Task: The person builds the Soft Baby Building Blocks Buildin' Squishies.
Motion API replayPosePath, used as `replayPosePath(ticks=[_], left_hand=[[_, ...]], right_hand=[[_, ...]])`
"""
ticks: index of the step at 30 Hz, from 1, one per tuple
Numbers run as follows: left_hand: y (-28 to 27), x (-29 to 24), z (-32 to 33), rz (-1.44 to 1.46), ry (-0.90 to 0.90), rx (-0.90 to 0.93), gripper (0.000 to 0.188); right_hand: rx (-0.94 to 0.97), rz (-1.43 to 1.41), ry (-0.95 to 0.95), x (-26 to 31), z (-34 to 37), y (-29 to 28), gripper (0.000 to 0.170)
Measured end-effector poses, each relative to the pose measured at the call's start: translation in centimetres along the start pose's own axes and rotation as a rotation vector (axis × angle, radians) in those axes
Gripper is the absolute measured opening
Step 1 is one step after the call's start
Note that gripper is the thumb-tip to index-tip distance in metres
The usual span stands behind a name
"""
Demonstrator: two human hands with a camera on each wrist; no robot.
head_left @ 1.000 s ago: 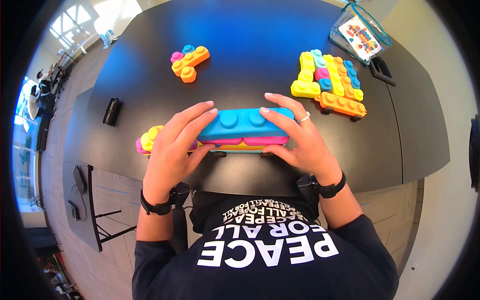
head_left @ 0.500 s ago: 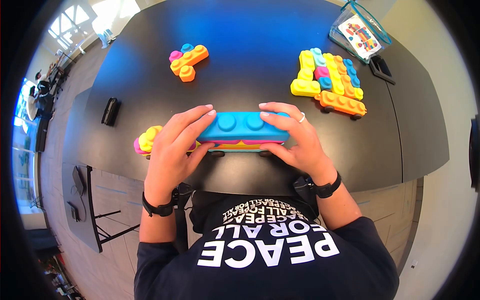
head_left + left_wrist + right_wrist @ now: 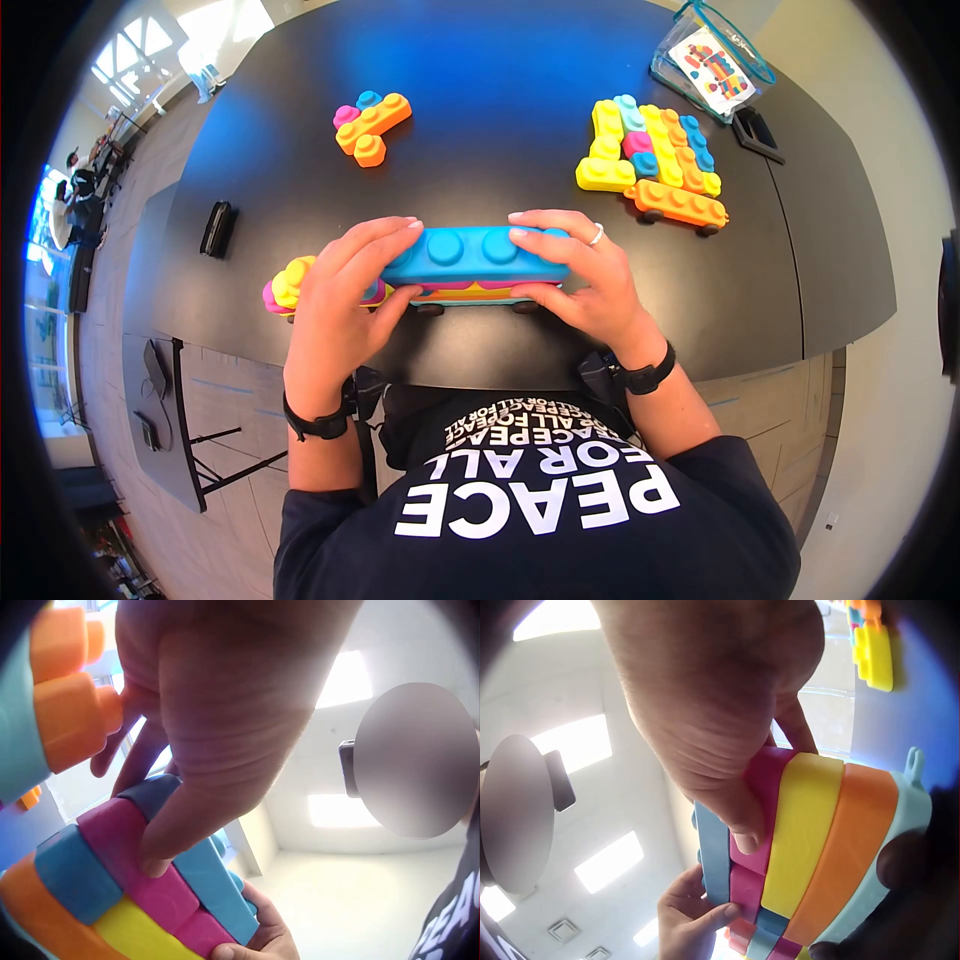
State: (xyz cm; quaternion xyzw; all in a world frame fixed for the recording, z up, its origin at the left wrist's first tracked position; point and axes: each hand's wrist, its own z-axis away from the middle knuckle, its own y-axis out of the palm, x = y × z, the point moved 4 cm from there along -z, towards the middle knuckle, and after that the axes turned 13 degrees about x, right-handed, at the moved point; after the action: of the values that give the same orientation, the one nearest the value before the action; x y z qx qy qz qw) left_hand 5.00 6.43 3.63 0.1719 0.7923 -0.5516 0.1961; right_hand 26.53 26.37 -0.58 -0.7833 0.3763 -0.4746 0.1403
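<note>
A stack of chunky toy blocks on wheels stands between both hands near the table's front edge. Across its top lies a long blue block [image 3: 473, 257], with magenta blocks [image 3: 748, 891], a yellow block [image 3: 808, 832] and an orange block [image 3: 847, 847] in layers below. My left hand [image 3: 340, 290] grips the left end, its thumb against a magenta block. At the other end my right hand [image 3: 590, 280] holds on, fingertips over the blue block and thumb on the magenta side. Left of the stack, a smaller yellow-and-magenta block build [image 3: 288, 285] is partly hidden by my left hand.
Loose blocks [image 3: 375, 125] lie at the back left. Rows of blocks [image 3: 650, 145] and an orange wheeled base [image 3: 680, 205] are to the right. A clear bag [image 3: 710, 70] stands at the back right, beside a black tray [image 3: 760, 135]. A black case [image 3: 217, 230] lies left.
The stack and both hands have shifted slightly left and toward the person. A right-hand finger that was spread beyond the blue block has come down closer to it.
</note>
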Motion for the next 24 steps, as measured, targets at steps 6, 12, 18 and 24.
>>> replayPosePath(ticks=[6,12,18,24], left_hand=[[0.0,0.2,-0.3,0.062,0.035,0.001,0.064],[0.3,0.4,-0.5,0.114,0.013,0.042,0.065],[0.7,0.4,-0.6,0.016,0.071,0.049,0.07],[-3.9,-0.8,-1.4,-0.026,0.085,0.359,0.093]], right_hand=[[-0.049,-0.007,-0.014,0.1,0.1,0.5,0.062],[-0.082,-0.033,-0.055,-0.7,0.0,0.0,0.048],[-0.108,-0.036,-0.046,-0.6,0.2,0.0,0.04],[-0.133,-0.061,-0.084,-0.5,0.2,-0.3,0.032]])
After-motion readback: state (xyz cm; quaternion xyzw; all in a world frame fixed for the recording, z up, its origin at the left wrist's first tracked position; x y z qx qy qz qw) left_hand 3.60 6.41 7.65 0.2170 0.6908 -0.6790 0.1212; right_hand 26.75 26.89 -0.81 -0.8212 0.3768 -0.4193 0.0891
